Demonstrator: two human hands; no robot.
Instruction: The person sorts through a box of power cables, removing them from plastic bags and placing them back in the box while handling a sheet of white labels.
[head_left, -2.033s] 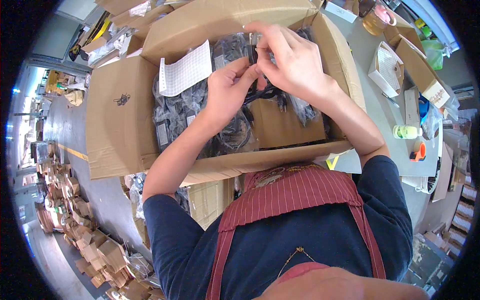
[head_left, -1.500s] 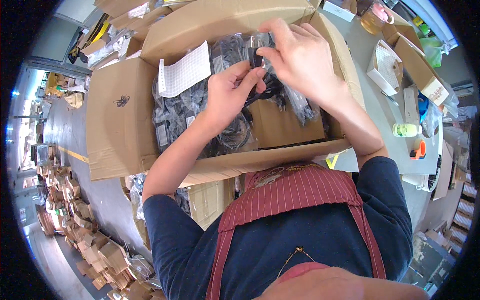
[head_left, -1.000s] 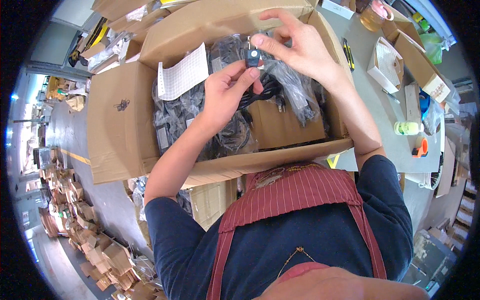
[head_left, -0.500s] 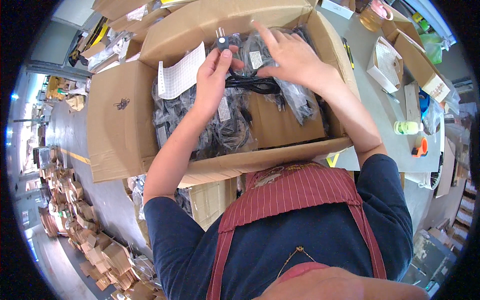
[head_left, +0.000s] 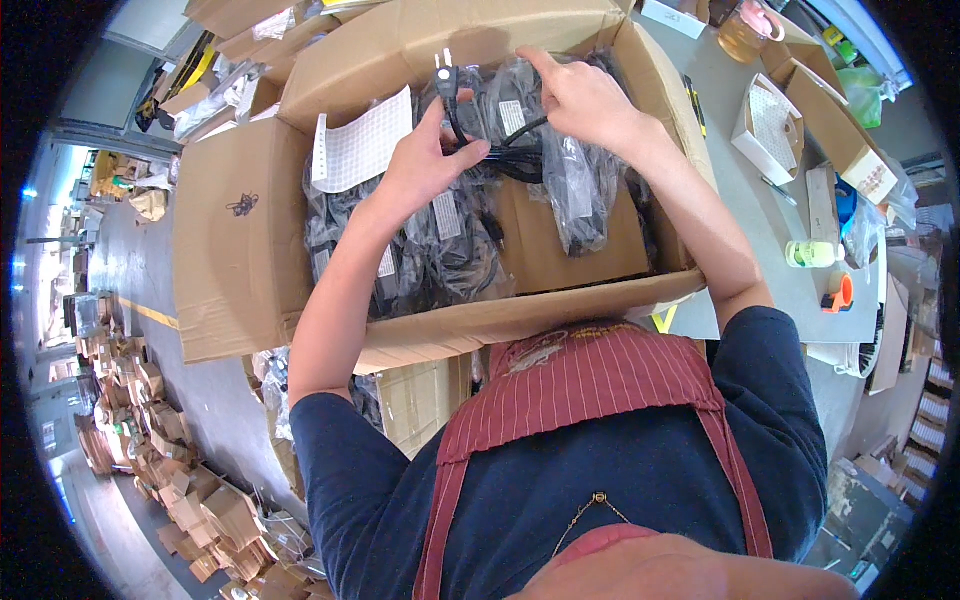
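A coiled black power cord [head_left: 520, 160] hangs over an open cardboard box [head_left: 240, 240], its plug [head_left: 446, 78] pointing up with the prongs bare. My left hand [head_left: 428, 165] is closed on the coil, thumb across its left end. At the coil's right, my right hand [head_left: 592, 105] pinches a stretch of the cable, with the index finger pointing away; its fingertips are partly hidden. Below both hands, several plastic-bagged black cords [head_left: 450, 250] with white labels fill the box's left side. Another bagged cord [head_left: 580, 215] lies at the right on a cardboard sheet [head_left: 535, 250].
A gridded white paper sheet [head_left: 362, 140] rests on the bags at the box's left. On the grey table at right are a white box [head_left: 768, 120], a green-labelled bottle [head_left: 812, 254] and an orange tape roll [head_left: 838, 293]. Stacked cartons [head_left: 200, 500] stand on the floor at left.
My left hand has shifted its hold from the plug's base to the coil, thumb now lower. My right hand has gone from spread fingers to pinching the cable, drawing a strand up from the coil.
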